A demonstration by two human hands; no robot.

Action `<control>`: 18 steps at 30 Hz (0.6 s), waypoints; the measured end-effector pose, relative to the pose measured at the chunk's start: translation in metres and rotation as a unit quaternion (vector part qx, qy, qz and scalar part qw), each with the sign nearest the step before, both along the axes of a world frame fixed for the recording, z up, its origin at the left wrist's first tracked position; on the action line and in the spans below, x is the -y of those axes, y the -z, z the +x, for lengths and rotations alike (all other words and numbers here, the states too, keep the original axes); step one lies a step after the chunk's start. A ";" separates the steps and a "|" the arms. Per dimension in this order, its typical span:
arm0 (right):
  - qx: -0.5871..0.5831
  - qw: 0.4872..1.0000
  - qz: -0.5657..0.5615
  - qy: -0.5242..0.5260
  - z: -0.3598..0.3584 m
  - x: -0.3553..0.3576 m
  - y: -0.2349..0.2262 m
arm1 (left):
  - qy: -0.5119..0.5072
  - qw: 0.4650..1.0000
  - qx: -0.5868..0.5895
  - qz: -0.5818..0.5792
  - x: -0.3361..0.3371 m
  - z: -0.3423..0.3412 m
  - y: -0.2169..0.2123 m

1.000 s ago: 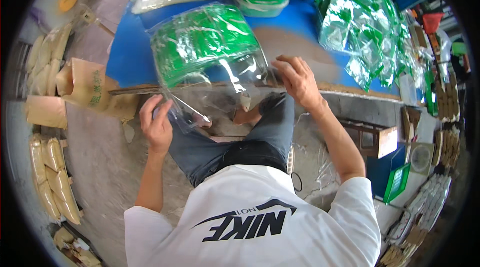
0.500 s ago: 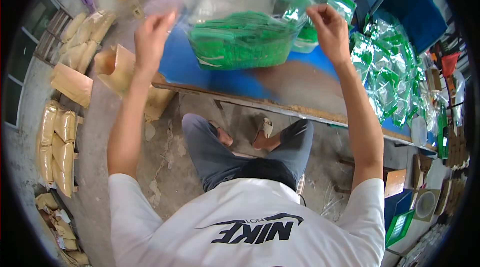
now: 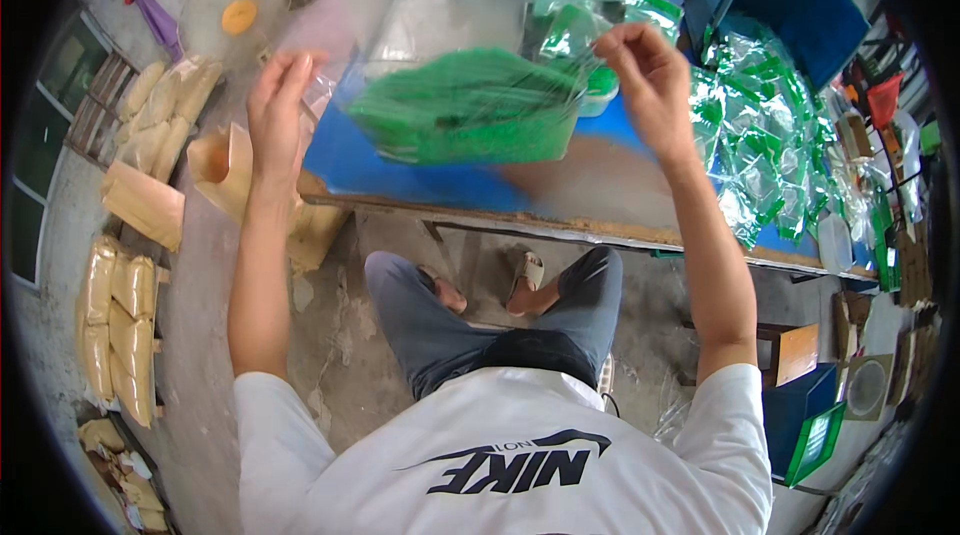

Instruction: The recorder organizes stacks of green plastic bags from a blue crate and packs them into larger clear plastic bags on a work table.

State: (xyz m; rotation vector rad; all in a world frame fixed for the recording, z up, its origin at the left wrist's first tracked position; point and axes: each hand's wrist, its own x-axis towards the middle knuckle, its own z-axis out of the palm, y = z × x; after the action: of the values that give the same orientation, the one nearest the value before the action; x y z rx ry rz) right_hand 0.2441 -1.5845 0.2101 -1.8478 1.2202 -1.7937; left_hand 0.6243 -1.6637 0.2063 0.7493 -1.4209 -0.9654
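A large clear plastic bag [image 3: 465, 115] full of green, flat-looking packets is over the blue tabletop in front of me, smeared by motion. My left hand [image 3: 278, 105] pinches its upper left side, fingertips pressed together. On the other side, my right hand [image 3: 652, 85] has thumb and fingers closed on the bag's upper right edge. The clear film stretches between both hands and is hard to trace. Whether the bag's bottom touches the table cannot be made out.
A translucent bin [image 3: 440, 20] stands behind the bag. Green-and-clear packets [image 3: 770, 135] are heaped on the right of the blue table [image 3: 345, 160], beside a blue crate [image 3: 815, 20]. Brown paper sacks [image 3: 145, 205] and a round fan [image 3: 235, 15] stand left.
Both hands and the bag have come slightly nearer and to the left. Each hand keeps its pinch. The view has shifted a little too.
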 end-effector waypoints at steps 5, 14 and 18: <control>-0.013 0.989 0.143 -0.043 -0.001 0.014 0.041 | 0.011 0.998 0.023 0.065 0.008 0.005 0.051; 0.017 0.979 0.191 -0.070 0.000 0.009 0.043 | 0.030 0.995 -0.009 0.093 0.005 -0.002 0.048; 0.051 0.993 0.094 -0.047 0.010 0.008 0.017 | 0.018 0.994 -0.106 0.021 0.009 0.001 0.032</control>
State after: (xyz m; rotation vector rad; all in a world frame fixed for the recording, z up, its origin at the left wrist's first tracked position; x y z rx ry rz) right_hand 0.2545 -1.5921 0.1935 -1.6609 1.1999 -1.6403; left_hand 0.6252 -1.6729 0.1744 0.6331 -1.2364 -1.0727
